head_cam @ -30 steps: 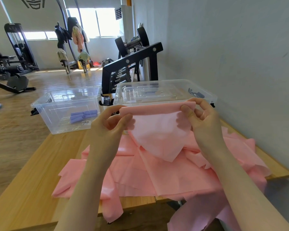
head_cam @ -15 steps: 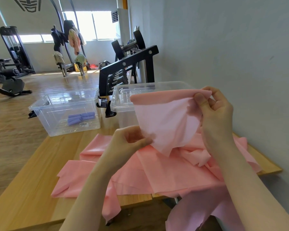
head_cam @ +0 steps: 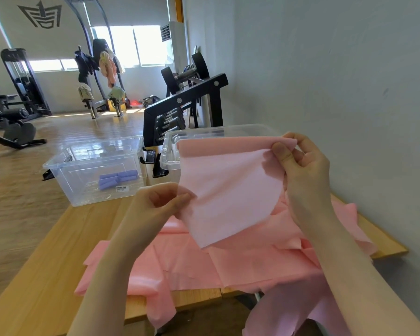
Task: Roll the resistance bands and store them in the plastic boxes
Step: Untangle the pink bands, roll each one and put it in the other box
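While your left hand (head_cam: 165,202) pinches the lower left edge of the thin, pale pink resistance band (head_cam: 228,190) between thumb and curled fingers, the sheet hangs slack on that side, probably so you can find a straight edge to start a roll from. Its raised end stands in front of the lidded clear plastic box (head_cam: 218,132), and the rest lies in loose folds on the pale wooden tabletop (head_cam: 66,238), with one tail spilling over the near edge. To the left, the open clear plastic box (head_cam: 92,170) already holds short purple rolled bands (head_cam: 118,178), so it looks like the place your finished roll should go; it sits well apart from your hands, toward the far left corner of the tabletop. Your right hand (head_cam: 301,166) is clamped on the top right corner of the pink sheet, thumb over the folded edge, holding that end higher than the left. Beyond the tabletop runs a black dumbbell rack (head_cam: 187,103), then a glossy wooden gym floor (head_cam: 66,132) with weight machines and bright windows; a plain pale wall (head_cam: 325,69) closes the right side.
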